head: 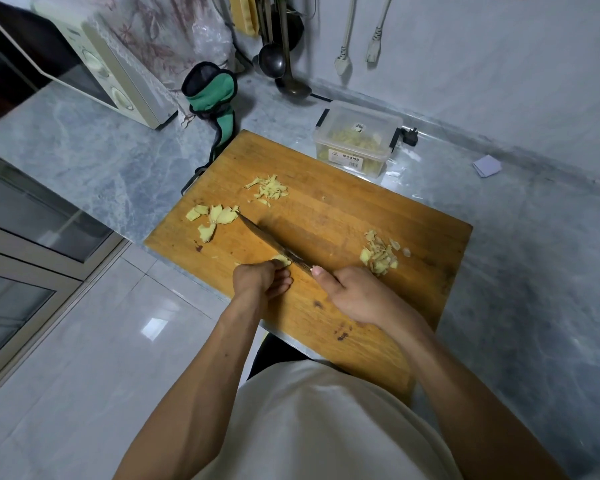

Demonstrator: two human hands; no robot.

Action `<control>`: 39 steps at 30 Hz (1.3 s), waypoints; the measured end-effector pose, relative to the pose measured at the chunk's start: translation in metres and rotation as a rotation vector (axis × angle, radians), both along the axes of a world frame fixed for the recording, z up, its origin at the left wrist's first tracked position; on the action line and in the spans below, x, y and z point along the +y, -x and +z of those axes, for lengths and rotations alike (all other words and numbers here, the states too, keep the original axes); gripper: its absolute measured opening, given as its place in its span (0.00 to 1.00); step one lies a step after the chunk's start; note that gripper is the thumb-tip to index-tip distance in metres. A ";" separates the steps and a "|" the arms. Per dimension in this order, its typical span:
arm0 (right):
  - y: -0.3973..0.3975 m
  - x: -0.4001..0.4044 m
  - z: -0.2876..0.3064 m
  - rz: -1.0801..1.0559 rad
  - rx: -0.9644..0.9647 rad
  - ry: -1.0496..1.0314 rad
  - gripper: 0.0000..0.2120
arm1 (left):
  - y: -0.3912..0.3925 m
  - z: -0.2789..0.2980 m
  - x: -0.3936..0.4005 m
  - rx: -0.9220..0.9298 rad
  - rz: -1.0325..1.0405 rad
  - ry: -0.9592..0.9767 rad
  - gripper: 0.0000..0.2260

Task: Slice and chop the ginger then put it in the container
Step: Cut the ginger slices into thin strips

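On the wooden cutting board [343,209] my left hand [260,280] holds a small piece of ginger [283,260] down with curled fingers. My right hand [352,296] grips the handle of a knife [267,242], thumb along the spine, and its blade rests against that ginger piece. Ginger slices [213,218] lie at the board's left. Thin strips [269,190] lie further back. Chopped bits [380,256] sit by my right hand. A clear plastic container [357,140] holding cut ginger stands beyond the board's far corner.
A microwave [94,71] stands at the back left of the grey marble counter [94,150]. A green and black pouch [212,95] lies behind the board. Ladles [278,60] hang on the wall. A black plug [409,136] lies beside the container.
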State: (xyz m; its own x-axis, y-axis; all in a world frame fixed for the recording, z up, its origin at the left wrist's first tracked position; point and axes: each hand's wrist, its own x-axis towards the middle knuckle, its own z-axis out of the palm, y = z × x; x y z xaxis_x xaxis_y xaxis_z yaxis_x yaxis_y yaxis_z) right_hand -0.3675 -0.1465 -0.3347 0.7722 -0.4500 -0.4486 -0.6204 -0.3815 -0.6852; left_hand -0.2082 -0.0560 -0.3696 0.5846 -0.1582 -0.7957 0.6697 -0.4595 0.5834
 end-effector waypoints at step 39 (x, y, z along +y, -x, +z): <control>-0.003 0.000 0.012 0.186 0.044 0.220 0.37 | -0.001 -0.037 0.044 -1.522 -0.981 -0.119 0.19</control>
State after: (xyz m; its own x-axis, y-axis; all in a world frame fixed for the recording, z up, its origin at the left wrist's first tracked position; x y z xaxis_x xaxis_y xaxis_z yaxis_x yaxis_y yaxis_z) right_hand -0.3643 -0.1470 -0.3228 0.8322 -0.3932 -0.3908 -0.5536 -0.6279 -0.5470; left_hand -0.2071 -0.0121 -0.4068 0.4724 -0.8439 0.2544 -0.8682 -0.3959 0.2990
